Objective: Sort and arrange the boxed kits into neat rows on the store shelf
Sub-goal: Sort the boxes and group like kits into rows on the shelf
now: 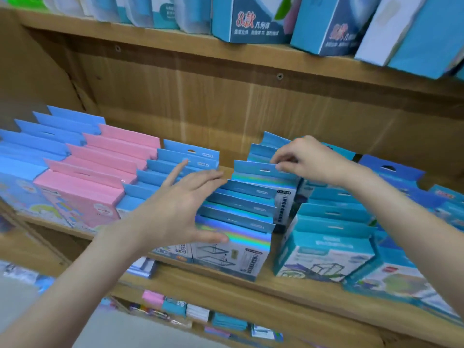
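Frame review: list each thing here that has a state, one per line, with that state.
Left hand: open, fingers straight, against the side of the holographic-topped blue box row.
Right hand: pinching the hang tab of the rear blue box in that row.
Holographic-topped blue box row: upright, one behind another.
Pink box row: upright, aligned.
Teal box row: upright, leaning slightly.
Wooden shelf: stocked.

The left hand hid part of the holographic boxes; small print on them was unreadable, and the teal boxes above were cropped.
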Motion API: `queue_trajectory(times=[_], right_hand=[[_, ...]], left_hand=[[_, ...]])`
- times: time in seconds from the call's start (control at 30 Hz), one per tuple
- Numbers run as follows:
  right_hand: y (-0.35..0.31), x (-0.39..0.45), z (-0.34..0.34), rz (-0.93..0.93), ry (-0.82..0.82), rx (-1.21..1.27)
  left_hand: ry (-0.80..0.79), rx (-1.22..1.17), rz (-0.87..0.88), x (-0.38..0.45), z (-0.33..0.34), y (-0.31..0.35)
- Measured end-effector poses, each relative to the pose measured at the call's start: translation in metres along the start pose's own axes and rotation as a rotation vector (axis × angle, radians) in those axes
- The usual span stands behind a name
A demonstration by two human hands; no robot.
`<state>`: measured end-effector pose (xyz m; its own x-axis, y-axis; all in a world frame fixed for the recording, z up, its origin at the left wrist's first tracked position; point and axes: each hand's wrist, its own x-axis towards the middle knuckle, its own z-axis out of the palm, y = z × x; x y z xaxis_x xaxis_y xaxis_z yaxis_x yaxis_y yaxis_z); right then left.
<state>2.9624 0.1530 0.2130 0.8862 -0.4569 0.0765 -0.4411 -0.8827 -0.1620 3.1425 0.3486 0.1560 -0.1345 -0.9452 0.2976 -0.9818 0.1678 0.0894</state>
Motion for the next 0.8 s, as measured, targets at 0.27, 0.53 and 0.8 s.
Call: queue_trajectory(times=[0.27, 0.53, 0.8], right_hand=[[-0.023, 0.010, 0.012, -0.081, -0.097, 0.165], [0.028, 0.015, -0.018, 0.089, 0.123, 0.108], [0.040, 0.036, 0.004, 0.102, -0.181, -0.023]], left_hand=[[0.006, -0.075, -0.040, 0.003, 0.000, 0.000], [-0.072, -0.052, -0.052, 0.007, -0.007, -0.003], [-0.123, -0.003, -0.063, 0.010, -0.005, -0.002]])
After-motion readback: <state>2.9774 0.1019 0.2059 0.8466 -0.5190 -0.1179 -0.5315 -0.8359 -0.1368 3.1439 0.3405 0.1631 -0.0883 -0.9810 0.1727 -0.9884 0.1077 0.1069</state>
